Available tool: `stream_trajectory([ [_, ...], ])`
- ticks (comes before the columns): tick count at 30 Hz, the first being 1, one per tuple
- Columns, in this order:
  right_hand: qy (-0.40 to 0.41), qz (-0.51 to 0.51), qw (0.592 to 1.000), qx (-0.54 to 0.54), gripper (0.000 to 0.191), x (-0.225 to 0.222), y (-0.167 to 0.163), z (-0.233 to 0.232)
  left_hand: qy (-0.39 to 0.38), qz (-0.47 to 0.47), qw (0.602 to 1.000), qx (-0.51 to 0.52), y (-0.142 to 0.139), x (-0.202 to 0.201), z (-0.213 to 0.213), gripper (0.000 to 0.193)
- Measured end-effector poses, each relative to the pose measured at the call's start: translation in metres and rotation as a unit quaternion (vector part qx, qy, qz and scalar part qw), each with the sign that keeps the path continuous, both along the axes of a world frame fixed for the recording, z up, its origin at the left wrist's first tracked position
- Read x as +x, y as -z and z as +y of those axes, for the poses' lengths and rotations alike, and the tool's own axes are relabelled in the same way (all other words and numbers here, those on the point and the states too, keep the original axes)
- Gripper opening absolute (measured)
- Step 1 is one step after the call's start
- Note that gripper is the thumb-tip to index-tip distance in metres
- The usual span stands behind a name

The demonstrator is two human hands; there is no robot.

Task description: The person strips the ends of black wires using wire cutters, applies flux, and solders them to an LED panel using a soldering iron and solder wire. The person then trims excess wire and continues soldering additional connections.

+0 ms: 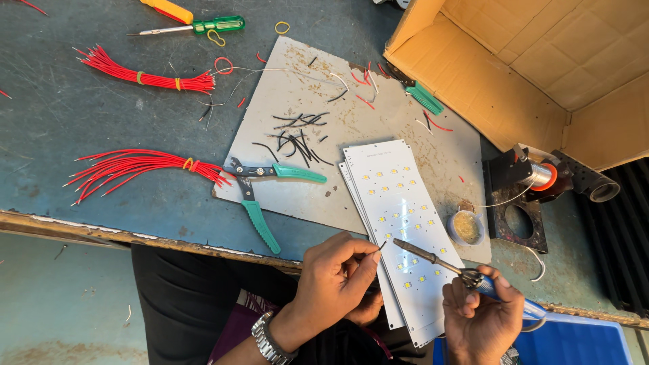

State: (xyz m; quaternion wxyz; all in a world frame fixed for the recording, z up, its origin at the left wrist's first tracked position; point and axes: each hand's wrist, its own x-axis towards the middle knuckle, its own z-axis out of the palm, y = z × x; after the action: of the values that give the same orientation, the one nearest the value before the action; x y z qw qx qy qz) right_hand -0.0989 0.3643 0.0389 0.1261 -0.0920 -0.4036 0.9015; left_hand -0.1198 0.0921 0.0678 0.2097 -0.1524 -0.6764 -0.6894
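Head camera looks down on the right hand (481, 318), which is closed around the blue handle of a soldering iron (439, 260). The iron's long axis runs from that hand at the lower right up and to the left, its dark tip pointing at the lower part of a white LED board (399, 203). The left hand (334, 280) has thumb and forefinger pinched together on a short black wire piece (382, 246), whose free end points up and right toward the iron's tip; the two ends are just beside each other over the board. A metal wristwatch (269, 339) sits on the left wrist.

The LED board is a long white rectangle on top of a small stack, its long axis running from the middle of the grey work sheet (284, 101) down past the near edge of the table (74, 108) toward the person's lap. Just beside the board's right edge, on the sheet's near right corner, stands a small round flux tin (466, 226). Beyond it, near the table's right edge, a solder spool (544, 176) sits on a dark stand.

Up the sheet from the board lie cut black wire pieces (297, 138). Green-handled wire cutters (260, 196) rest open across the sheet's left edge. Left of them lie two bundles of red wires (138, 165), well apart from each other. A green-handled screwdriver (196, 27) lies at the table's far edge, and an open cardboard box (541, 61) fills the far right corner.
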Motion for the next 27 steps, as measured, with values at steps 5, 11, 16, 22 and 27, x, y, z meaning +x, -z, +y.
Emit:
stream_trajectory([
  [5,0.007,0.058,0.996,0.064,0.030,0.004,-0.008,0.006,-0.046,0.023,0.998,-0.030,-0.005,-0.004,-0.021,0.005],
  [11,-0.013,0.172,0.967,0.190,0.026,-0.008,-0.012,0.023,-0.080,0.067,0.986,-0.132,0.002,-0.043,-0.055,0.006],
  [16,-0.068,0.222,0.919,0.320,0.042,-0.037,-0.016,0.018,-0.050,0.142,0.965,-0.216,0.014,-0.099,-0.067,0.008],
  [22,-0.153,0.237,0.843,0.458,0.044,-0.070,-0.015,-0.015,-0.055,0.207,0.929,-0.303,0.033,-0.162,-0.061,0.009],
  [27,-0.219,0.211,0.755,0.580,0.052,-0.066,-0.014,-0.037,-0.079,0.198,0.919,-0.332,0.044,-0.183,-0.055,0.004],
])
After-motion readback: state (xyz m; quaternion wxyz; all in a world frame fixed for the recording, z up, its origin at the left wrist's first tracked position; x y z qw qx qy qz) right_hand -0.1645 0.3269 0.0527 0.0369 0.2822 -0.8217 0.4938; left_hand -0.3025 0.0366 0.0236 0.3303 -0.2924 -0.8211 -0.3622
